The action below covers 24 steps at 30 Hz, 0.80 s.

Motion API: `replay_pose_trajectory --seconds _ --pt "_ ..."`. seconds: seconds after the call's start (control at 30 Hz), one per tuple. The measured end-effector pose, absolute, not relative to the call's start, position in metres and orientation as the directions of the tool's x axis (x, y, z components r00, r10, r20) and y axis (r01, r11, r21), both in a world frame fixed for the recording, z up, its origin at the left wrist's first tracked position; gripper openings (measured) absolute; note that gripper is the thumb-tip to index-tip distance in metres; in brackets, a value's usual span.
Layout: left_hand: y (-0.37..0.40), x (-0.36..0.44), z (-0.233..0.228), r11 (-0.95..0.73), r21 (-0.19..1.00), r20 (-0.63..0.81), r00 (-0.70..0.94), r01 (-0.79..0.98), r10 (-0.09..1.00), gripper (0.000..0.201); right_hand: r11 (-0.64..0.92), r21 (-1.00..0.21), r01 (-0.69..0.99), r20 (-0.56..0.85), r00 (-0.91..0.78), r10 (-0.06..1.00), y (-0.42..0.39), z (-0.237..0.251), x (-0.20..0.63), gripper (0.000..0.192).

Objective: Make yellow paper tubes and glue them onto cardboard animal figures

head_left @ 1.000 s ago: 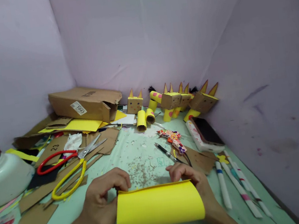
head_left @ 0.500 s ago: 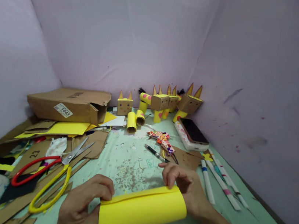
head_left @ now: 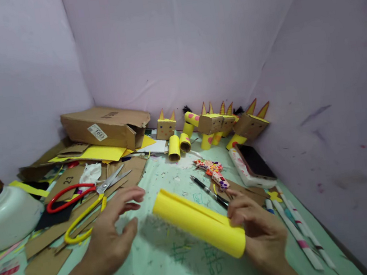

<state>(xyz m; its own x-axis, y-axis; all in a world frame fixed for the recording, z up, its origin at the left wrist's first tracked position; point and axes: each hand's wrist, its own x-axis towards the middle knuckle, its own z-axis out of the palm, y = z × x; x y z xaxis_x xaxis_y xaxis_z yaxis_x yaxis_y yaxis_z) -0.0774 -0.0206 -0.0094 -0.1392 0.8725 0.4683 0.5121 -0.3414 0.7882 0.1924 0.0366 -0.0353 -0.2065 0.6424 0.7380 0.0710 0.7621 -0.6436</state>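
A rolled yellow paper tube [head_left: 199, 224] is tilted above the table, its left end higher in view. My right hand [head_left: 261, 231] grips its right end, with the fingers on top near the lengthwise seam. To the left of the tube, my left hand [head_left: 115, 233] is off the paper, fingers and thumb apart with nothing between them. Just beyond my left hand lie large scissors [head_left: 100, 188] with one red and one yellow handle, blades open. Past the tube is a black pen [head_left: 208, 191], next to a patterned strip of tape or fabric [head_left: 212, 170].
Cardboard animal figures [head_left: 215, 124] and two short yellow tubes [head_left: 173, 148] stand at the back. A cardboard box [head_left: 106, 125] sits over scraps at back left. White markers [head_left: 298, 235] and a phone [head_left: 257, 163] are at right, a pale rounded container [head_left: 10, 216] at left.
My left hand has let go of the paper and moved away to the left. The paper is now a tighter tube, turned diagonally in my right hand. The view has shifted left.
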Motion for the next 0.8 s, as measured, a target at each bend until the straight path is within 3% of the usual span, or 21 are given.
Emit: replay_pose_trajectory --seconds 0.07,0.13,0.23,0.37,0.43,0.53,0.8 --pt "-0.018 -0.078 -0.005 -0.229 0.874 0.393 -0.349 0.428 0.851 0.026 0.808 -0.564 0.170 0.805 -0.108 0.584 0.036 -0.037 0.192 0.025" --pt "-0.018 -0.074 -0.003 -0.156 0.942 0.268 -0.386 0.297 0.883 0.018 0.824 -0.488 0.288 0.848 -0.065 0.525 0.034 -0.037 0.189 0.030" --pt "-0.018 -0.059 -0.006 0.000 0.998 0.010 -0.155 0.062 0.988 0.016 0.838 -0.310 0.449 0.911 -0.113 0.397 0.029 -0.030 0.181 0.029" --pt "-0.016 -0.033 -0.014 0.252 0.921 -0.225 0.123 -0.298 0.967 0.042 0.865 -0.097 0.492 0.925 -0.277 0.261 0.019 -0.020 0.165 0.017" --pt "-0.015 -0.023 -0.015 0.309 0.841 -0.228 0.226 -0.444 0.947 0.052 0.882 -0.041 0.469 0.905 -0.356 0.231 0.014 -0.020 0.159 0.017" --pt "-0.014 -0.015 -0.013 0.315 0.790 -0.169 0.307 -0.526 0.937 0.050 0.898 0.005 0.440 0.893 -0.407 0.194 0.009 -0.025 0.152 0.018" --pt "-0.012 -0.008 -0.017 0.278 0.845 -0.228 0.164 -0.457 0.960 0.047 0.917 0.033 0.399 0.875 -0.455 0.167 0.005 -0.036 0.137 0.017"
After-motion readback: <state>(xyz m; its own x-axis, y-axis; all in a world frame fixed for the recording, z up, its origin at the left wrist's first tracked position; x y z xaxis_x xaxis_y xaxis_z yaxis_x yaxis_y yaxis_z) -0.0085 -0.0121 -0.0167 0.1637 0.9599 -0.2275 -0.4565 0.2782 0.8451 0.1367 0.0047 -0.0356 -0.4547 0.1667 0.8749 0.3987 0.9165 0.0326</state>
